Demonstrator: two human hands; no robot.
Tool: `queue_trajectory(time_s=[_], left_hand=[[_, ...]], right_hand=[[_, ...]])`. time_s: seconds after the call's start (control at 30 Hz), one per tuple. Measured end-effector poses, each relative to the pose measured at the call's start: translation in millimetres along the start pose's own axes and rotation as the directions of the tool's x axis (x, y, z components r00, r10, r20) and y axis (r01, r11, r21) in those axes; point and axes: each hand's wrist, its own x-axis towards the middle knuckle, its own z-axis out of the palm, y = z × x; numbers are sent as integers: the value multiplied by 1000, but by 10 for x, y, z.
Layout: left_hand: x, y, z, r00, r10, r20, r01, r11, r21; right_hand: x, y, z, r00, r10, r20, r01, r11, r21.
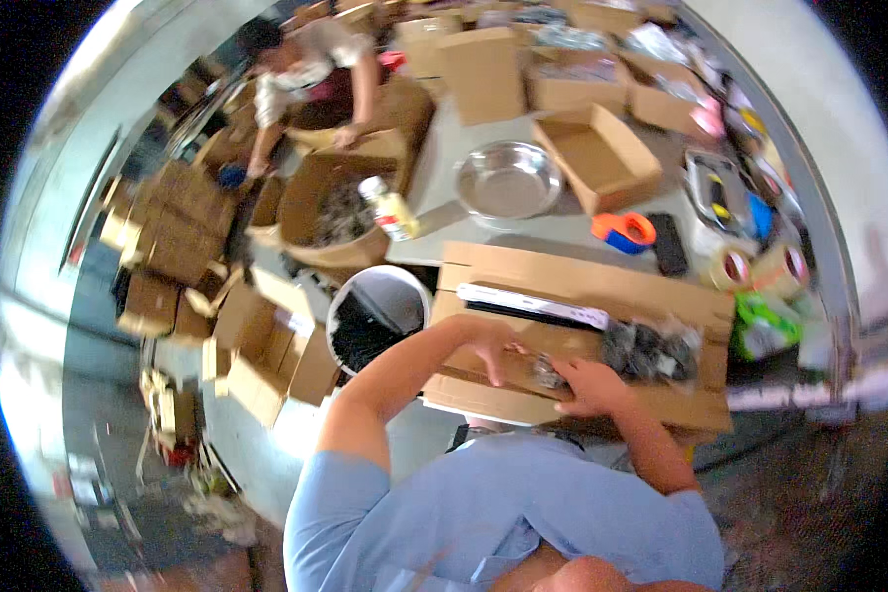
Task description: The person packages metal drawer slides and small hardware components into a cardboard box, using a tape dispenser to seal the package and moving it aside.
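Both hands rest on the flattened cardboard box [582,286] at the bench edge: left hand [493,347] and right hand [590,387] pinch a small clear bag [545,371], beside a pile of dark bagged parts [651,350].

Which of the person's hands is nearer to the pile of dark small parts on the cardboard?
Right. The right hand lies just beside the pile; the left hand is farther away, beyond the right one.

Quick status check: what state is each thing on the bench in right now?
Flat cardboard: lying flat, both hands on it.
Left hand: pinching a small item; grip unclear.
Right hand: resting on small bag; grip unclear.
Steel bowl: upright, empty.
Open box: open, empty.
Bin: uncovered.
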Motion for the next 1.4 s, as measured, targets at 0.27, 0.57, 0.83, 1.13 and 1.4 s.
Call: queue_trajectory(time_s=[0.27,0.57,0.83,1.13,1.4], left_hand=[[150,-311,209,978,46,-204,-91,972,-218],[-113,60,471,880,77,-469,3,986,167],[-387,-483,-360,500,-54,-864,-90,989,-114],[199,-1390,-1576,418,-82,-905,265,964,35],[574,-1795,-2154,475,-14,-880,594,742,309]], right_hand=[[127,-147,347,962,155,-226,-187,974,-126],[294,175,332,948,-14,-316,-67,967,-245],[185,-303,133,895,316,-315,-376,914,-152],[170,4,491,848,364,-385,-424,902,-82],[196,-176,435,791,498,-356,-541,840,-28]])
